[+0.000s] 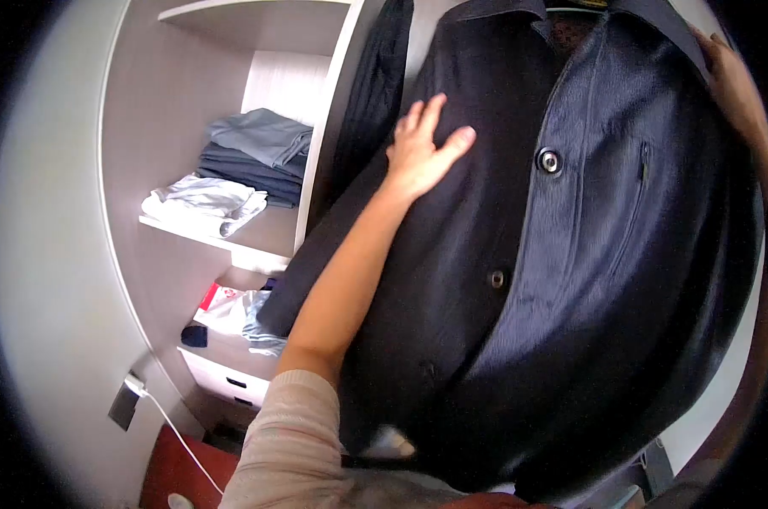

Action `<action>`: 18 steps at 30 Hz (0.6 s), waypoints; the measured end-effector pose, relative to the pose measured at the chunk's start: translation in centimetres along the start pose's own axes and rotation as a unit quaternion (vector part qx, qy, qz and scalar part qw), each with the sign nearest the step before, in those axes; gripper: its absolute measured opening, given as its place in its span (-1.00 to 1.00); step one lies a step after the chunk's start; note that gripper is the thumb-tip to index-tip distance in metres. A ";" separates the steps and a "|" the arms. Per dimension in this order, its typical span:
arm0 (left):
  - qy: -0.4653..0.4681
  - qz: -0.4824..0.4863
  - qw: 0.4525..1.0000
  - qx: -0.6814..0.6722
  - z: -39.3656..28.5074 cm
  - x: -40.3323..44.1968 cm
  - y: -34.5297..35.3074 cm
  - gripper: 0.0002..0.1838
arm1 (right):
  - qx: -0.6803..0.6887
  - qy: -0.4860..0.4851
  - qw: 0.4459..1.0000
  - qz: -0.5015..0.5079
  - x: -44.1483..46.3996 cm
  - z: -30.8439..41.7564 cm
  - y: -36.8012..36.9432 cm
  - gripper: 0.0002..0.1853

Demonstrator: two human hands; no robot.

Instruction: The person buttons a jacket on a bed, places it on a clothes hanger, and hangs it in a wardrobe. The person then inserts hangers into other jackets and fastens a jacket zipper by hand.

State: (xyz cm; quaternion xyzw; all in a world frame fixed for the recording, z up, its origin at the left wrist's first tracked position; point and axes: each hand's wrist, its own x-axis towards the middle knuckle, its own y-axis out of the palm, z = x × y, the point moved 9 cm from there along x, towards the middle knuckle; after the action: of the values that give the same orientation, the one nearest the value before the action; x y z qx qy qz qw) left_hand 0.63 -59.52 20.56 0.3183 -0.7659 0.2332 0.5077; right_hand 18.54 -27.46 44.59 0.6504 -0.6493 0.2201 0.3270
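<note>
A large dark coat [452, 229] with round buttons hangs upright in front of me and fills the middle and right of the view. My left hand [422, 153] lies against its chest panel on the left, fingers spread and thumb apart, gripping nothing. At the upper right, my right hand [733, 85] is at the coat's shoulder edge, its fingertips bent over the cloth. Part of that hand is hidden behind the coat. Something yellowish, perhaps a hanger [589, 3], shows inside the collar at the top edge.
An open wardrobe shelf [261, 233] on the left bears folded dark trousers [252, 174] and a white garment [204, 204]. More clothes [261, 322] lie on the shelf below, above a drawer [223, 377]. A white cable [176, 433] runs from a wall socket at lower left.
</note>
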 end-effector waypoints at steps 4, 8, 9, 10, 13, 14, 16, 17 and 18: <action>-0.064 0.061 0.996 0.006 3.9 2.0 2.7 -0.02 | -0.084 0.040 0.995 0.035 6.2 -0.5 2.9 -0.62; -0.070 0.054 0.996 -0.033 6.6 7.5 4.3 -0.02 | -0.144 0.226 0.959 0.090 9.8 10.1 -2.0 -0.72; -0.072 0.057 0.993 -0.073 7.7 9.1 6.3 -0.03 | -0.156 0.249 0.951 0.096 10.6 11.8 -2.1 -0.75; -0.076 0.058 0.989 -0.111 8.0 10.4 7.4 -0.03 | -0.165 0.259 0.946 0.101 11.6 12.9 -2.3 -0.77; -0.062 0.104 0.976 -0.181 7.0 12.3 10.9 -0.11 | -0.186 0.286 0.927 0.157 15.7 9.1 1.6 -0.77; -0.075 0.108 0.976 -0.171 7.2 12.1 10.8 -0.13 | -0.198 0.304 0.912 0.188 16.1 8.7 2.2 -0.77; -0.094 0.118 0.977 -0.150 7.3 11.6 10.6 -0.17 | -0.257 0.265 0.913 0.177 15.8 10.7 2.4 -0.77; -0.097 0.104 0.982 -0.123 8.0 11.1 9.9 -0.21 | -0.285 0.244 0.911 0.169 15.8 12.0 2.5 -0.77; -0.105 0.090 0.985 -0.101 9.0 10.7 9.3 -0.22 | -0.274 0.276 0.907 0.161 16.0 11.2 2.9 -0.77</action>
State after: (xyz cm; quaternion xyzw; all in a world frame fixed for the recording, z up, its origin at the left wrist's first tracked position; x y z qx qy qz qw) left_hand -14.77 -61.91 26.80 0.2176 -0.8603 0.1645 0.4306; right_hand 15.09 -46.51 48.62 0.3343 -0.6637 0.2540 0.6190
